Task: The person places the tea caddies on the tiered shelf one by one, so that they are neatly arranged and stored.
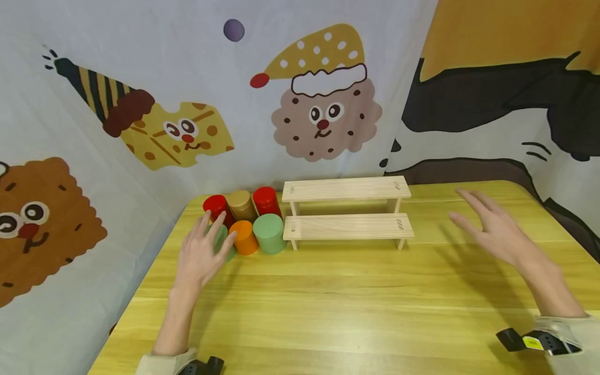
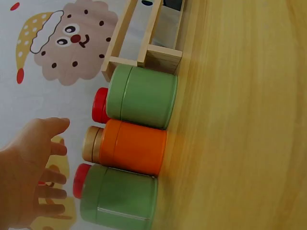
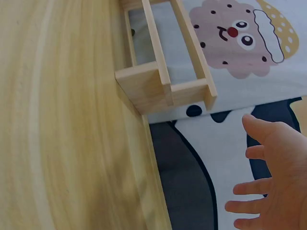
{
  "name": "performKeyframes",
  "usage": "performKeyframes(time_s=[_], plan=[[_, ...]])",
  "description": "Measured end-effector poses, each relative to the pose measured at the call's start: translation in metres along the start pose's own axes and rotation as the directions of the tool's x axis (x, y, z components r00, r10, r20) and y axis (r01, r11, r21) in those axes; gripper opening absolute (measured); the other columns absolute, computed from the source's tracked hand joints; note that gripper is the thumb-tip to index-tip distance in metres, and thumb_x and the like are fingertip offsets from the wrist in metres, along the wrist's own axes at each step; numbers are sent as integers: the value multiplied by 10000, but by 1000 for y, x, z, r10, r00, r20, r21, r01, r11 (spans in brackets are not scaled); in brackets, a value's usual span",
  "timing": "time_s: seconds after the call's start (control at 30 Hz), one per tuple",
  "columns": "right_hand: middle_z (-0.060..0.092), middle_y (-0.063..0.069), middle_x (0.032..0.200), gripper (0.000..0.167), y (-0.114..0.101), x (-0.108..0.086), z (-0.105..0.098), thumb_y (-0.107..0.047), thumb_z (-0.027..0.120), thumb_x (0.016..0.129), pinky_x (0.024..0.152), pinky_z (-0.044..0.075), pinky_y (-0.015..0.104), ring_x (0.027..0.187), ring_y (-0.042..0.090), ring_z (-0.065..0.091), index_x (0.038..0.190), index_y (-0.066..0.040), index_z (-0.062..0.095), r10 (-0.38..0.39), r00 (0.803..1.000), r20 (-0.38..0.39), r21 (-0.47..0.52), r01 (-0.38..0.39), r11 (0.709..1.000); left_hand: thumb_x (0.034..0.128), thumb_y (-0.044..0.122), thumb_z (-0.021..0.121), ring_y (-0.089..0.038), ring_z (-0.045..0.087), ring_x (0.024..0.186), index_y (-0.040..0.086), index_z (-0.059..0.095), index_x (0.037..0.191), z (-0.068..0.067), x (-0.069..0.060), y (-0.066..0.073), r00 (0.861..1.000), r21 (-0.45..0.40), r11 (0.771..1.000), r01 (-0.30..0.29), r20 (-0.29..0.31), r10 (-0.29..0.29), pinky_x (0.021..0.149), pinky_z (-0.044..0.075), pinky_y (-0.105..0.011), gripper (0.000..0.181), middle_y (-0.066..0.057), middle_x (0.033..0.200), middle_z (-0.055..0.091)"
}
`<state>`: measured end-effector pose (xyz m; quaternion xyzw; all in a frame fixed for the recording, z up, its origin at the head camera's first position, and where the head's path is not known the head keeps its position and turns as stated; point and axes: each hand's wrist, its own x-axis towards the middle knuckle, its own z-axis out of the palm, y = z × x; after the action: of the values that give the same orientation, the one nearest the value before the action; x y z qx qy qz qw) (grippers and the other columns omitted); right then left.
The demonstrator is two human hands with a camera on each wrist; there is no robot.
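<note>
1. There's the wooden table (image 1: 328,312), stretching under both hands!
2. At its back, the two-tier wooden stand (image 1: 347,227).
3. Left hand (image 1: 199,255), fingers spread wide, hovers near the left-front green canister (image 2: 120,199).
4. Right hand (image 1: 503,234), also wide, right of the stand.
5. Six canisters (image 1: 269,237), two rows, just left of the stand.

Yellowish wood-grain table (image 1: 328,312), far right corner rounded. White printed cloth (image 1: 187,52) hung behind it and along its left. Prints noted: cheese wedge (image 1: 164,143) wore striped party hat (image 1: 100,91); pinkish cookie (image 1: 323,125) wore dotted cap (image 1: 323,54); brown biscuit (image 1: 47,239) sat far left, partly out of frame.
</note>
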<state>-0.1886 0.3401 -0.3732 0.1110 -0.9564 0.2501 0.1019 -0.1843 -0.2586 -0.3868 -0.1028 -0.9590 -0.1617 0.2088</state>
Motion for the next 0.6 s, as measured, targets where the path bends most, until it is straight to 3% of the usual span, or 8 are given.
performKeyframes(time_s=[0.17, 0.33, 0.6], plan=[[249, 358, 1559, 701, -7, 1, 8, -364, 535, 1043, 1012, 194, 802, 1371, 621, 237, 1613, -103, 222, -23, 1000, 15, 30, 23, 999, 1009, 448, 565, -533, 364, 1364, 86, 458, 1515, 4, -2, -5, 1000, -20, 1000, 21, -9, -21, 1044, 327, -712, 631, -326, 1527, 354], [306, 371, 1524, 706, -12, 3, 17, -344, 551, 1039, 969, 255, 797, 1306, 620, 333, 1607, -78, 228, -64, 998, 29, 37, 63, 997, 1000, 459, 573, -573, 401, 1299, 38, 363, 1544, 6, -4, -9, 997, -33, 996, 78, 11, -77, 1028, 339, -716, 720, -362, 1505, 343], [366, 365, 1489, 738, -20, 9, 31, -346, 570, 1033, 925, 372, 755, 1253, 564, 453, 1590, -12, 223, -56, 995, 88, 123, 45, 991, 965, 433, 637, -554, 443, 1232, -8, 303, 1547, 10, -7, -13, 994, -64, 992, 108, 15, -107, 982, 388, -704, 802, -364, 1450, 387]])
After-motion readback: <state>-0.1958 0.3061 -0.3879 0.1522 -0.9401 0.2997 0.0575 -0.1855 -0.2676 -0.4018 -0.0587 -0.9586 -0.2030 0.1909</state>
